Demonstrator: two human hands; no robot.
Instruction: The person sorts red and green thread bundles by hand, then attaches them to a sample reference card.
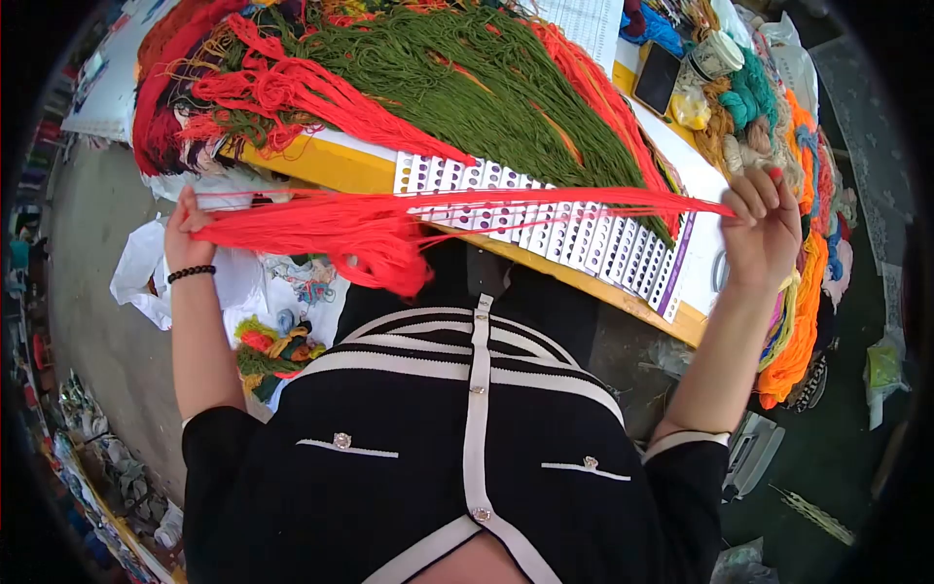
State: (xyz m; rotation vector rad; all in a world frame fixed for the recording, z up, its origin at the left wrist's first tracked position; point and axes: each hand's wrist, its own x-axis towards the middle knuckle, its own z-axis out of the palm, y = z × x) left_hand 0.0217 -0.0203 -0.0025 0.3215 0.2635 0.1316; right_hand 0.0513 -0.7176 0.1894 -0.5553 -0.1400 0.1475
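The red yarn (321, 224) is held in the air between both hands, across the wearer's lap and the near edge of the table (331, 172). Its left end is gripped by the left hand (182, 222), whose fingers are clamped together on the strands; a bead bracelet (192, 273) is worn on that wrist. The narrow end is pinched by the curled fingers of the right hand (762, 216). The hands are set wide apart, presumably so that the strands are drawn straight and separated; the upper strands are taut, while a looped portion hangs slack near the left hand. The green yarn (418, 97) is laid lengthwise over the table, probably so that its strands lie parallel. The colour cards (608, 255), marked with rows of dark dots, are overlapped beneath the red strands, apparently so that each row is exposed. A phone (657, 80) is placed beside a printed container (718, 56) at the far right. No brand can be read; the lettering on the purple strip (675, 271) and the printed sheet (584, 24) is too small.
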